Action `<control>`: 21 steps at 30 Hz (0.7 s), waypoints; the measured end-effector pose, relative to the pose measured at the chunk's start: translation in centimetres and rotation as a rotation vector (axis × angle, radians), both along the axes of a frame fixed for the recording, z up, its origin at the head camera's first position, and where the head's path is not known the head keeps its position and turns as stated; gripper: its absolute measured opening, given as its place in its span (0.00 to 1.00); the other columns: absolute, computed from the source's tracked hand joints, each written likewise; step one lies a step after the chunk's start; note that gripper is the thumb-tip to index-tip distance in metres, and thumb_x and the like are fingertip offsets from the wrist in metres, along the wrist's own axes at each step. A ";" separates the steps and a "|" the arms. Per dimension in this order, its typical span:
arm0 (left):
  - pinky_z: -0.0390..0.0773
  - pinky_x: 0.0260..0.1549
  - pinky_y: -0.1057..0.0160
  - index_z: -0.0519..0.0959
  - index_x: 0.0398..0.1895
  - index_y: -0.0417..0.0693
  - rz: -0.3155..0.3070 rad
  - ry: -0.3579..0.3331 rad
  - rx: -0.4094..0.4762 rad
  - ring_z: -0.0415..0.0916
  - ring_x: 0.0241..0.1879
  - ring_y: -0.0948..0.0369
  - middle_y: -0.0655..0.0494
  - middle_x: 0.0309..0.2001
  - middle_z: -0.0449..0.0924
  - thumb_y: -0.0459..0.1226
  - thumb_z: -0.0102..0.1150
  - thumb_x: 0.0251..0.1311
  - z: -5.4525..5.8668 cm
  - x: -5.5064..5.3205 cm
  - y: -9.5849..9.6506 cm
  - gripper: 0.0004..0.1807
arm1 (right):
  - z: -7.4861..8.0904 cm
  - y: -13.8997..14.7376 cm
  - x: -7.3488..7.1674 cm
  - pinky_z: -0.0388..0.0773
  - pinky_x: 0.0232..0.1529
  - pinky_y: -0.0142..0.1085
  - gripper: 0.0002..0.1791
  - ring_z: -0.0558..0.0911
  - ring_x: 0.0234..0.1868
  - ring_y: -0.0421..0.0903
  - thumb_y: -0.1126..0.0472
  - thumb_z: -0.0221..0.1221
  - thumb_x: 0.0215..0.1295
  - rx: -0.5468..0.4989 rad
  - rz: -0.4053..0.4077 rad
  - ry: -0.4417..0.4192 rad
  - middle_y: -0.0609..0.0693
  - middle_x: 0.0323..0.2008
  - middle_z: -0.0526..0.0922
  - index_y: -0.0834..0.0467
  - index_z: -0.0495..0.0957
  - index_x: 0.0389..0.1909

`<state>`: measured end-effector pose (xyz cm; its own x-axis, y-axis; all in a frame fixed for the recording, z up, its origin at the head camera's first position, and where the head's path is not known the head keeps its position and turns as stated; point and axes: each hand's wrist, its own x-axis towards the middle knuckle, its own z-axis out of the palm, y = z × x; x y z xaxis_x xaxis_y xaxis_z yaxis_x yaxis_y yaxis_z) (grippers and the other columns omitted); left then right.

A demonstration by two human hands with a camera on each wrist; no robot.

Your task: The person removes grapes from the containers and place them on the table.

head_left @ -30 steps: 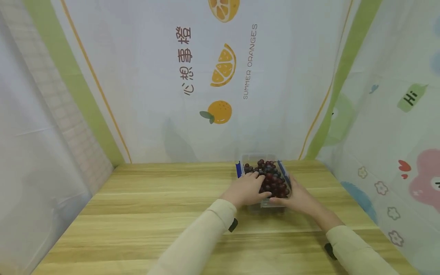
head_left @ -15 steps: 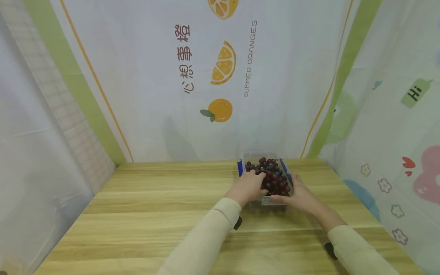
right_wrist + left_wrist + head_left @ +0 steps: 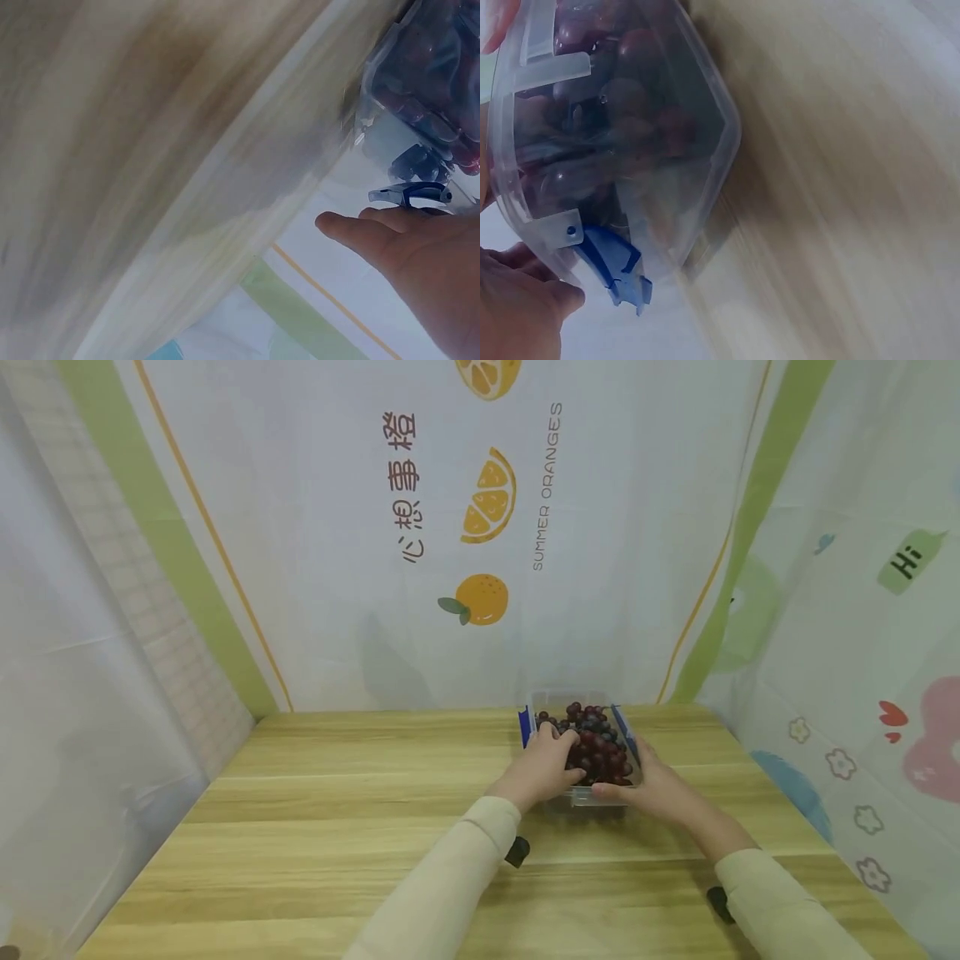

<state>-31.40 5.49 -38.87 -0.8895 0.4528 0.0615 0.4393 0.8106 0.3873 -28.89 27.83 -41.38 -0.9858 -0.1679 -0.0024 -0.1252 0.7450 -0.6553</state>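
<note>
Nearest: two pale sleeves (image 3: 442,885), a small black device (image 3: 517,852) showing at each cuff.

Hands, two, apart. The left hand (image 3: 536,768) reaches over the near-left side of the box, fingers bent among the fruit; we cannot tell whether they grasp any, the tips being hidden. The right hand (image 3: 656,785) grips the near-right corner, thumb over the near rim, fingers along the outer side; we judge this steadies the box while leaving its top free.

Box, one, see-through plastic (image 3: 597,797), upright near the table's far edge, right of middle; blue clasps (image 3: 525,727) folded out, we suppose to keep the opening unobstructed.

Grapes, dark red to near black (image 3: 600,752), heaped inside.

Table, pale wood grain (image 3: 337,793).

Farthest: white cloth (image 3: 322,568) hanging behind, green-bordered, orange-printed; patterned cloth (image 3: 810,610) to the right.
</note>
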 end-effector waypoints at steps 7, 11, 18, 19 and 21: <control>0.80 0.48 0.55 0.72 0.75 0.59 -0.006 -0.012 0.111 0.68 0.56 0.55 0.48 0.65 0.65 0.49 0.68 0.70 -0.1 -0.3 -0.3 0.32 | 0.0 -0.1 -0.1 0.65 0.73 0.73 0.73 0.59 0.80 0.77 0.29 0.70 0.62 -0.011 0.010 -0.018 0.73 0.83 0.50 0.56 0.30 0.87; 0.78 0.66 0.49 0.73 0.75 0.58 -0.014 0.065 -0.034 0.72 0.68 0.51 0.49 0.72 0.70 0.52 0.69 0.66 0.4 -0.5 -0.1 0.35 | -0.3 -0.2 -0.2 0.67 0.72 0.72 0.72 0.62 0.79 0.75 0.29 0.70 0.62 -0.019 0.024 -0.011 0.71 0.83 0.53 0.55 0.32 0.88; 0.76 0.69 0.48 0.76 0.52 0.62 -0.027 0.137 -0.182 0.74 0.61 0.54 0.58 0.57 0.80 0.54 0.69 0.66 1.1 -0.5 0.9 0.18 | -0.2 -0.2 0.0 0.67 0.72 0.73 0.73 0.61 0.79 0.77 0.27 0.67 0.63 0.003 0.004 -0.038 0.74 0.82 0.52 0.57 0.28 0.87; 0.75 0.69 0.48 0.76 0.52 0.62 -0.023 0.133 -0.174 0.73 0.61 0.54 0.58 0.57 0.80 0.53 0.69 0.66 1.2 -0.5 1.1 0.17 | -0.1 -0.1 0.1 0.66 0.72 0.73 0.74 0.59 0.80 0.77 0.27 0.67 0.63 0.007 0.001 -0.044 0.75 0.83 0.50 0.58 0.27 0.87; 0.74 0.72 0.49 0.76 0.58 0.63 -0.017 0.133 -0.165 0.73 0.65 0.53 0.57 0.61 0.79 0.51 0.70 0.66 1.4 -0.5 1.4 0.20 | 0.0 0.0 0.1 0.64 0.72 0.74 0.74 0.58 0.80 0.78 0.27 0.66 0.63 0.008 -0.001 -0.053 0.74 0.83 0.48 0.57 0.26 0.87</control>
<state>-31.86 6.94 -37.51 -0.8707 0.4812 0.1013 0.4917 0.8503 0.1877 -28.81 27.83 -41.35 -0.9844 -0.1668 -0.0555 -0.0902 0.7505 -0.6547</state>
